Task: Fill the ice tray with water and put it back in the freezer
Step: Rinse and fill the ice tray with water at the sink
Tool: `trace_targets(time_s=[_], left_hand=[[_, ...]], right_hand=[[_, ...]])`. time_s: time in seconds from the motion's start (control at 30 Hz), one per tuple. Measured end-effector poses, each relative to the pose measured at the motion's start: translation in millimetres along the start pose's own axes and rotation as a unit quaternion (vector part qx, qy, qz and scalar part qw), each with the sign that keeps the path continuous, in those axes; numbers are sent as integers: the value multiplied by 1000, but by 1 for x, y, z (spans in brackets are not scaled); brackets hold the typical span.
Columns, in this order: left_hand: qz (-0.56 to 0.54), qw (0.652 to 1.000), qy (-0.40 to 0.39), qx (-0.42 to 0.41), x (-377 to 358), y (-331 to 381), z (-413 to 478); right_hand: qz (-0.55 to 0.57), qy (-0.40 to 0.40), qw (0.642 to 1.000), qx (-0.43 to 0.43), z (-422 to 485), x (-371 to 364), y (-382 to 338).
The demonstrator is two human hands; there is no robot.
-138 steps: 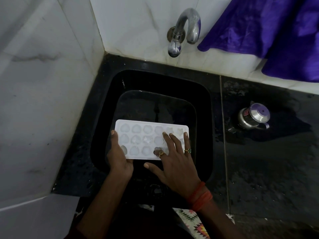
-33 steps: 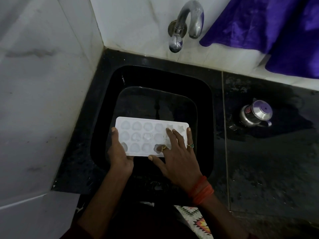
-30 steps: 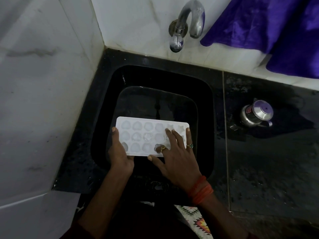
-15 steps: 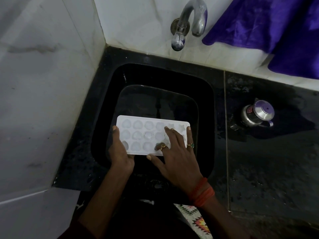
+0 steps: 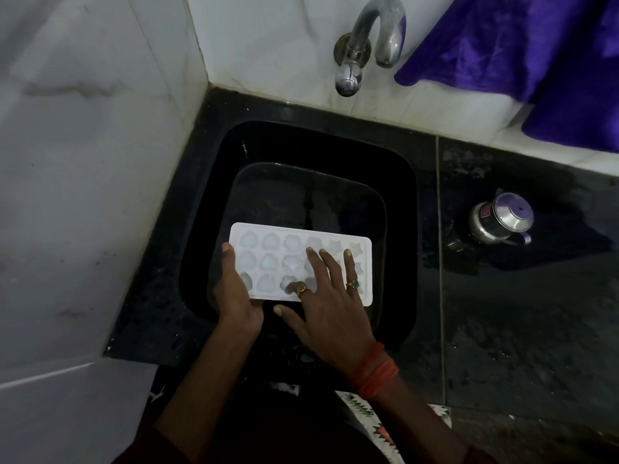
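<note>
A white ice tray point(image 5: 268, 252) with heart, flower and star shaped cells is held level over the black sink point(image 5: 398, 182). My left hand point(image 5: 236, 293) grips the tray's left end, thumb on top and fingers hidden beneath. My right hand point(image 5: 330, 296) lies flat on the tray's right half, straight fingers pressing on the cells, thumb spread off the near edge. A chrome tap point(image 5: 366, 45) is fixed to the wall above the sink's far edge; no water runs from it.
White marble walls close in on the left and behind the sink. A black stone counter point(image 5: 522, 329), wet in patches, extends to the right and carries a small steel pot with a lid point(image 5: 500, 219). Purple cloth point(image 5: 536, 51) hangs at the top right.
Both hands and the tray keep the same pose throughout. Only the camera has shifted slightly, so the scene sits a little higher in view.
</note>
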State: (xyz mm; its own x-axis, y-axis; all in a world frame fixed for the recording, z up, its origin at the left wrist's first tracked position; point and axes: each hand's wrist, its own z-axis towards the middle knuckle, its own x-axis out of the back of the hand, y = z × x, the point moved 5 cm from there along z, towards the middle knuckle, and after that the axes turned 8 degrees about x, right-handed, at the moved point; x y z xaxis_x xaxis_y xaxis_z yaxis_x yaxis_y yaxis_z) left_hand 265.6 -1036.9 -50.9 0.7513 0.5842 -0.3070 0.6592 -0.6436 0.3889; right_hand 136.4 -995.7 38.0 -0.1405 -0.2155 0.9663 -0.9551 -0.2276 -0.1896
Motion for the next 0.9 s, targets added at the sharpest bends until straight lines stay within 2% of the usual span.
trace_targets(time_s=[0.9], left_hand=[[5, 1000, 8, -11, 4, 3, 0]], right_hand=[[-9, 8, 1000, 5, 1, 0, -8]])
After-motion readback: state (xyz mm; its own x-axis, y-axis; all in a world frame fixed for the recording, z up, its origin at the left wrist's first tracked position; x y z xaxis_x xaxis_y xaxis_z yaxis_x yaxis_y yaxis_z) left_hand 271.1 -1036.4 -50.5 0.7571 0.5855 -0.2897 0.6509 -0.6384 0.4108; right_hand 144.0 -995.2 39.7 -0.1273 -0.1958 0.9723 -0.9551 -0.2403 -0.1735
